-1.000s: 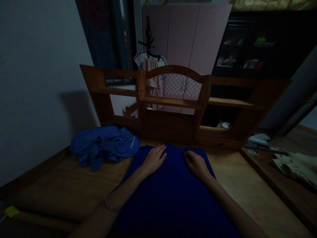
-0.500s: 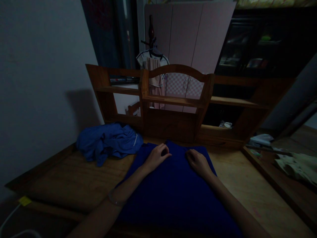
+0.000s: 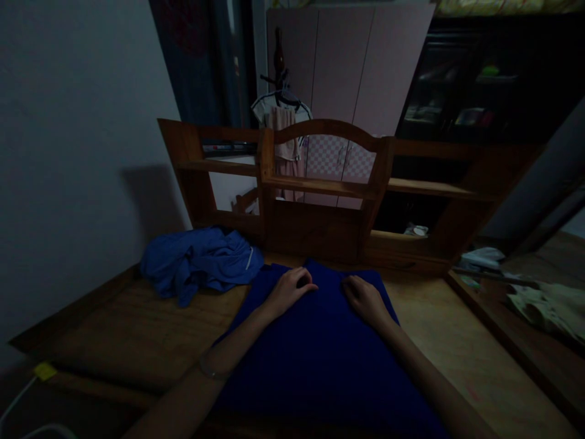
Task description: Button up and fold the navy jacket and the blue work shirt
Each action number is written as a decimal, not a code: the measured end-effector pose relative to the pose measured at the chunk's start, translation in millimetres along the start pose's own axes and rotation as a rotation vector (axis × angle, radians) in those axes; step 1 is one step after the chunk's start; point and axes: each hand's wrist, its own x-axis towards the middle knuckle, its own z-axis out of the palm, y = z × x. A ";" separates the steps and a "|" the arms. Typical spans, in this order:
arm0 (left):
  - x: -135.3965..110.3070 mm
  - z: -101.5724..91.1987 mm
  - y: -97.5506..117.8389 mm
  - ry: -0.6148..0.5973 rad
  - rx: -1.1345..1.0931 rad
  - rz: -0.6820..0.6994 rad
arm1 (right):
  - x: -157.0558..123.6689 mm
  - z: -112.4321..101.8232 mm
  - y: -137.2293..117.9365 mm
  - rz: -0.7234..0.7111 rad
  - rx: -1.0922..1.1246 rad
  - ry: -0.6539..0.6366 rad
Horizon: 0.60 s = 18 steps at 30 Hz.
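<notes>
A dark blue cloth (image 3: 320, 353), perhaps a garment, lies spread out flat on the wooden boards in front of me. My left hand (image 3: 290, 289) is over its upper left part, fingers bent and thumb held apart, with a gap between them and nothing visible inside. At the upper right part of the same cloth is my right hand (image 3: 363, 297). Its fingers are curled in against the cloth, and their tips are too dark to show whether they pinch any fabric. The near edge of the cloth fades into shadow.
A crumpled lighter blue cloth (image 3: 201, 262) lies left of the spread one. Behind both stands a wooden headboard with shelves (image 3: 315, 228). A wall (image 3: 82, 152) rises on the left, and a raised wooden edge (image 3: 498, 341) runs along the right. A yellow tag (image 3: 45, 371) sits at lower left.
</notes>
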 end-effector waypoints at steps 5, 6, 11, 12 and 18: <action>-0.8 -0.6 1.0 0.004 0.002 -0.008 | -1.3 0.0 -0.2 0.001 0.009 0.001; -0.7 -0.7 1.0 0.003 0.000 -0.007 | -1.6 -0.2 -0.2 -0.001 0.012 0.002; -0.1 -0.2 0.3 0.008 -0.013 0.003 | -1.5 -0.6 0.0 0.001 0.022 0.002; -0.1 0.1 0.2 0.009 -0.013 0.007 | -1.3 -0.7 0.1 0.003 0.024 0.002; -0.9 0.9 1.9 0.026 0.027 0.003 | -1.6 -1.8 -0.6 -0.005 0.017 0.003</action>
